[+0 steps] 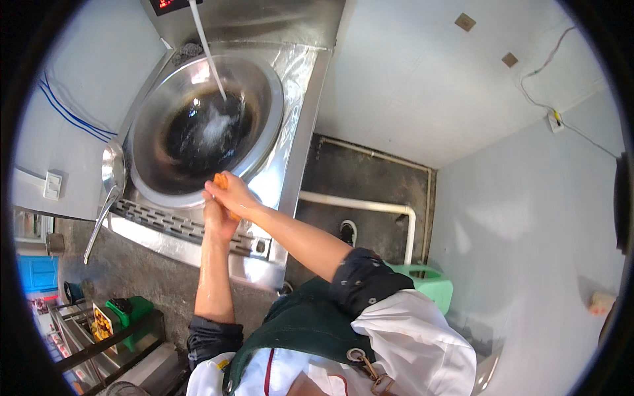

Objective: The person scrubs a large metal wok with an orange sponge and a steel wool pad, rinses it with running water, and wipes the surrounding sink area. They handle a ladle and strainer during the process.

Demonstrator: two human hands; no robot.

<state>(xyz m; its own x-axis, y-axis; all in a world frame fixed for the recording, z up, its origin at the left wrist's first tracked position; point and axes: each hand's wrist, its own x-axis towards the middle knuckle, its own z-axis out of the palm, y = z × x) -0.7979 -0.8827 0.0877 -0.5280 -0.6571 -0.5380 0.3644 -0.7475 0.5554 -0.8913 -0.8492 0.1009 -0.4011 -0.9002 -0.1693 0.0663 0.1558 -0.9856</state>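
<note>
Both of my hands are pressed together on a crumpled orange cloth point(221, 181), most of it hidden by fingers. My right hand point(233, 192) lies over the upper part of the cloth, and my left hand point(218, 218) grips it from below. Wet skin shows on both forearms. They are at the near rim of a large steel wok point(148, 114) set in a steel cooking range. A stream of water point(210, 64) falls from above into dark, foaming water point(203, 133) in the wok.
A steel ladle point(113, 168) rests at the wok's left, its handle jutting past the range's slotted drain point(163, 218). A wire scourer point(190, 50) sits behind the wok. White pipe point(356, 202) runs along the floor at right, near a green plastic container point(428, 287).
</note>
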